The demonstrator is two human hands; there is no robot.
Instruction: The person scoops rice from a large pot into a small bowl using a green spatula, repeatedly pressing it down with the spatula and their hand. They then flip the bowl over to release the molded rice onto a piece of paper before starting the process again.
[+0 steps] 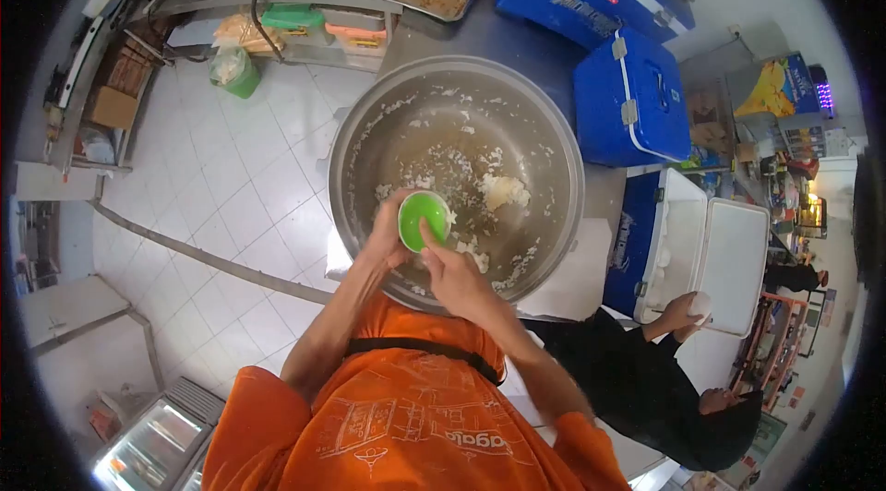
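A small green cup [424, 221] is held over the near side of a big metal bowl [563, 159], the left hand [386, 231] wrapped around its side from the left. The right hand [454, 271] is laid against its rim, a finger pressed inside (apparently packing the contents), so neither hand is free. Scattered rice [503, 190] is left on the bowl's floor just beyond. Open room lies leftward over the tiled floor [231, 177]; blue coolers [632, 94] crowd the right, where another person's hand [681, 311] rests at an open white cooler [711, 260].

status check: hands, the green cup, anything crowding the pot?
Left hand grips green cup over big steel pot. Right hand touches the cup's rim. Rice remnants inside; co-worker beside, apart.
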